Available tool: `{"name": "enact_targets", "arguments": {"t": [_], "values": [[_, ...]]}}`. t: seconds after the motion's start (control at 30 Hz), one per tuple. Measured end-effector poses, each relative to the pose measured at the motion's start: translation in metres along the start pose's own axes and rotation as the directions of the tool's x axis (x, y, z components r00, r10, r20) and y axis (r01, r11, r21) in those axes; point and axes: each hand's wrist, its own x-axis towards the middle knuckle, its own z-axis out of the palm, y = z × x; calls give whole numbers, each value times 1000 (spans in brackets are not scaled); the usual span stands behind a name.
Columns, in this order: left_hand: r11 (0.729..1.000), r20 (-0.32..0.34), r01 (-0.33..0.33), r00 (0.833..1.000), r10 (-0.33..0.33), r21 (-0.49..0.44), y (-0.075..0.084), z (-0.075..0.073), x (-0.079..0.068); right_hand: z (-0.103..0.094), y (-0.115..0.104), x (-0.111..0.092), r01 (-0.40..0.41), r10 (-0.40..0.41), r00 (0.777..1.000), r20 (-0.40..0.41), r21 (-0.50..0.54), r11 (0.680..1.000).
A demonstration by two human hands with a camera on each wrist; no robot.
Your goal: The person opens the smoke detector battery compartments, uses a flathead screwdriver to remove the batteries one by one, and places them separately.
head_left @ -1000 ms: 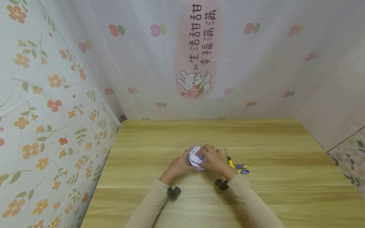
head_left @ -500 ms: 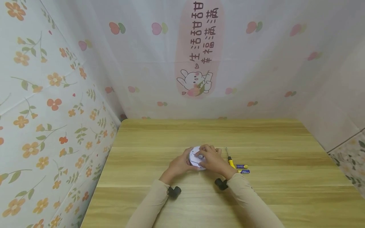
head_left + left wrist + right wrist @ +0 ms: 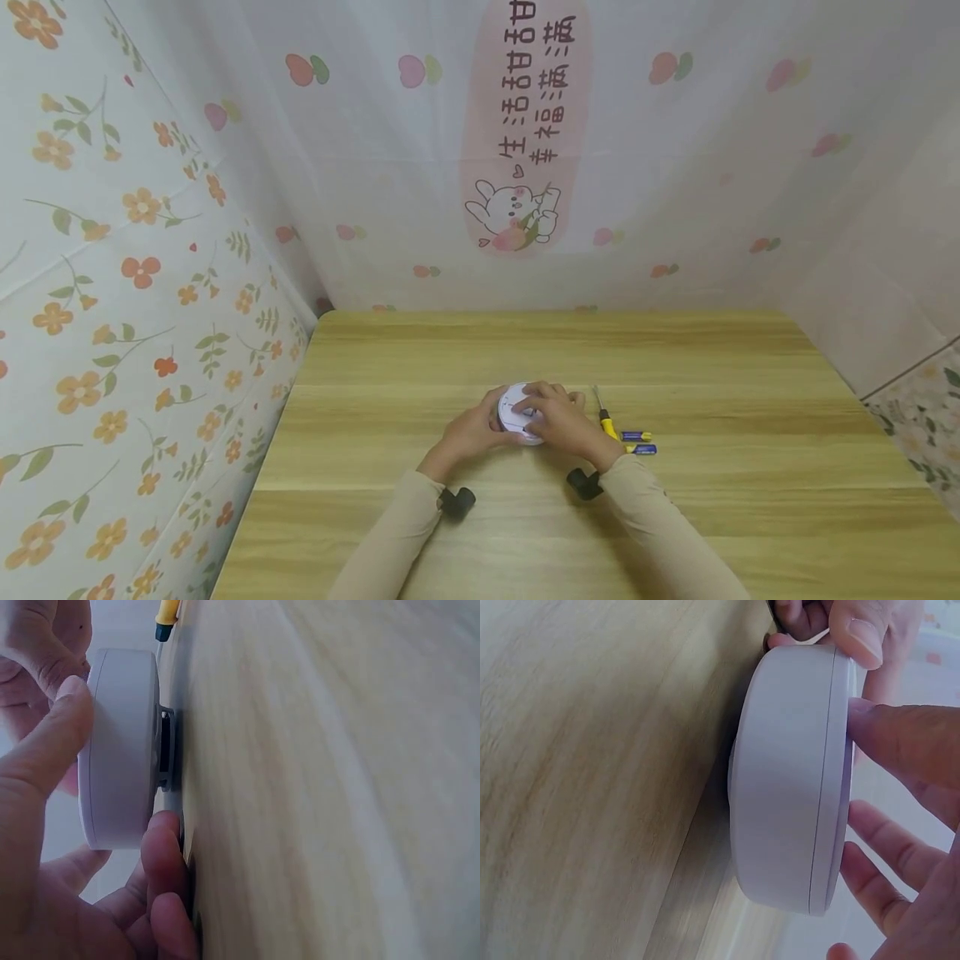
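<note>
A round white device (image 3: 513,417) with a thick smooth casing lies low over the table, its flat face up. In the left wrist view a small grey bracket (image 3: 168,748) sticks out from its underside, close to the wood. My left hand (image 3: 471,431) grips the device from the left, thumb at the edge of the face and fingers beneath and around the side. From the right, my right hand (image 3: 561,423) rests its thumb and fingertips on the face, spread apart. These fingers partly cover the face and its dark marks.
Right of my right hand lies a screwdriver (image 3: 607,425) with a yellow and black handle. Two blue and yellow batteries (image 3: 636,436) lie beside its handle. The wooden table (image 3: 375,375) ends at a patterned curtain (image 3: 360,167) behind.
The dark marks on the device's face have shifted, and a greyish round patch between my right fingers shows less. Both hands stay in nearly the same place.
</note>
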Motion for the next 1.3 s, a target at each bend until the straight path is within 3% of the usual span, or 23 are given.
{"name": "enact_targets", "arguments": {"t": [0.3,0.53,0.7,0.9,1.3], "values": [[998,8,-37,999,38,-55,0,-3,1,-3,5,0,-5,5,1000,12,7,1000],[996,-25,-44,999,43,-83,-1,0,4,-3,12,-3,4,-3,999,-44,31,1000],[994,-35,-35,999,31,-100,-1,1,4,-6,21,-7,-66,71,995,-77,69,995],[994,-46,-15,999,10,-109,-1,0,2,-9,27,-14,-134,137,990,-34,96,986],[992,-36,-5,999,0,-127,-3,1,1,-5,36,-22,-163,162,987,21,144,976]]}}
